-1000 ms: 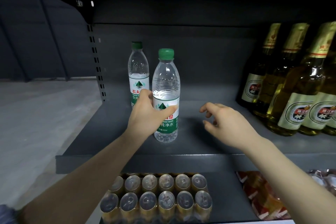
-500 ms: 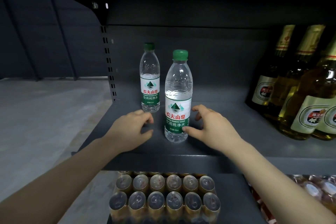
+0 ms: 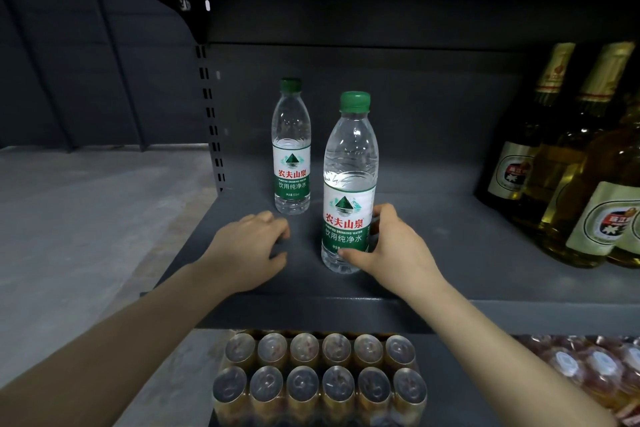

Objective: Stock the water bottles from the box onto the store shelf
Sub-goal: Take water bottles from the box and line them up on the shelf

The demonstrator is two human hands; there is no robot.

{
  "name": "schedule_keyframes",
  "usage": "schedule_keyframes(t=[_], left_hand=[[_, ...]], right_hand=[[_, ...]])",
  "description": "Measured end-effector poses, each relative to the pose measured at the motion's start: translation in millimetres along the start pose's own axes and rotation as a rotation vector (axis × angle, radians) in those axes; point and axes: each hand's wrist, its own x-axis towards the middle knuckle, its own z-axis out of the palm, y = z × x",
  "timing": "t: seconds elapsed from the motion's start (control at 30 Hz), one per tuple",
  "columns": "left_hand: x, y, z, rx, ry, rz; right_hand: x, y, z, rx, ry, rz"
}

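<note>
Two clear water bottles with green caps and green-and-white labels stand upright on the dark grey shelf (image 3: 433, 246). The far bottle (image 3: 291, 149) stands further back and left. The near bottle (image 3: 349, 184) stands closer to the front. My right hand (image 3: 394, 250) grips the near bottle low on its right side, thumb at its base and fingers curled behind the label. My left hand (image 3: 249, 246) rests on the shelf left of the near bottle, fingers loosely curled, holding nothing. The box is not in view.
Several amber glass bottles (image 3: 568, 163) with gold foil necks crowd the shelf's right end. On the shelf below sit a shrink-wrapped pack of cans (image 3: 318, 381) and packaged goods (image 3: 588, 371) at the right. A slotted upright (image 3: 211, 121) bounds the shelf's left side.
My left hand let go of the near bottle and dropped to the shelf. My right hand moved in from the right and took hold of that bottle's lower part.
</note>
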Motion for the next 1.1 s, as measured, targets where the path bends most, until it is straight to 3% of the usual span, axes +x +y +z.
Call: schedule_keyframes(t=[0.7,1.1], left_hand=[[15,-9,9,-0.074,0.042,0.058],[22,-15,14,-0.108,0.013,0.062]], right_hand=[[45,-1,13,-0.005,-0.033,0.083],[85,10,23,0.158,-0.033,0.123]])
